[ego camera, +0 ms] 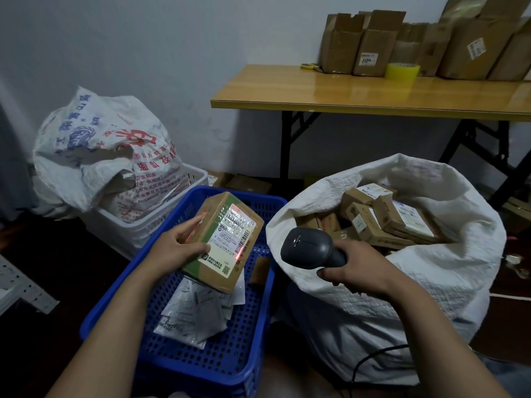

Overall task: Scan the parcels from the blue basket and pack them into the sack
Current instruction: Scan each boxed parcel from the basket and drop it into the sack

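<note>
White woven sack [431, 282] stands open just right of the blue basket [253, 196], seemingly so scanned parcels drop straight in, while above the basket the left grip [178, 248] clamps a cardboard box [227, 239] tilted label-up toward the scanner [310, 248], which the right grip [359, 271] clasps, aimed left at it

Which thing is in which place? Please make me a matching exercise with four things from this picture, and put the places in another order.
Things:
1. scanner
2. yellow tape roll
3. grey pouches
4. labelled box

Places:
A. on the table
B. in the left hand
C. in the right hand
D. in the blue basket

Pairs: 1-C, 2-A, 3-D, 4-B
</note>
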